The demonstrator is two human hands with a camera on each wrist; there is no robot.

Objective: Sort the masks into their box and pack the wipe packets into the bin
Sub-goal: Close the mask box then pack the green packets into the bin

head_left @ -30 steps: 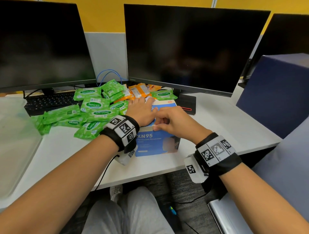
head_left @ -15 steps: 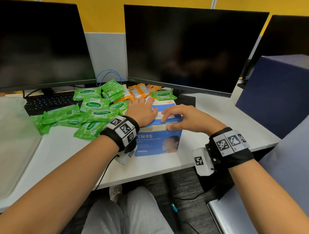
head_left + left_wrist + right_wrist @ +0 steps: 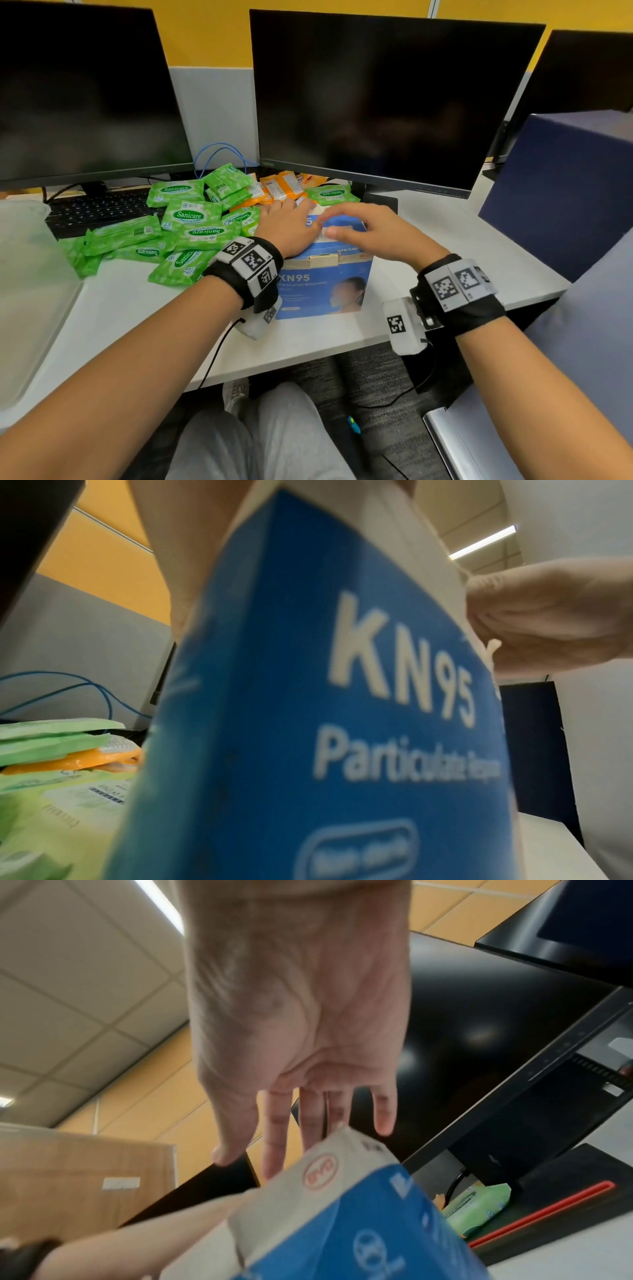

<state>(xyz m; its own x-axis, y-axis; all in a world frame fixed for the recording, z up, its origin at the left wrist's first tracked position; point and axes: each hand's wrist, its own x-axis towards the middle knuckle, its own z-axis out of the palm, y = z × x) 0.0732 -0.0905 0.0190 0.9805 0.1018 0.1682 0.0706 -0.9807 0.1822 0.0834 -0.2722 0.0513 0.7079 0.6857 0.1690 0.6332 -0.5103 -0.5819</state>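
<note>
The blue KN95 mask box [image 3: 323, 274] stands on the white desk [image 3: 137, 308], just right of the pile of green wipe packets [image 3: 191, 222]. A few orange packets [image 3: 279, 186] lie behind the pile, under the edge of the centre monitor [image 3: 394, 99]. The left hand [image 3: 287, 228] lies flat on the box top, fingers straight, pressing down. The right hand [image 3: 373, 233] hovers over the top's right half with fingers extended and slightly spread; the right wrist view shows it holding nothing. No loose masks are visible.

The step in hand appears to be closing the box lid. To do it well, the left palm should hold the box square against the desk while the right fingertips press the lid flat along its front edge, so that the tuck flap [image 3: 323, 261] seats fully. Pressure should go straight down; a sideways push could slide the box into the packets.

A translucent bin [image 3: 30, 291] sits at the desk's left end, well apart from the box. A keyboard [image 3: 99, 209] lies behind the packets, beneath a second monitor [image 3: 85, 96]. A yellow partition wall [image 3: 205, 31] backs the desk, and a blue cable [image 3: 222, 154] loops between the monitors.
</note>
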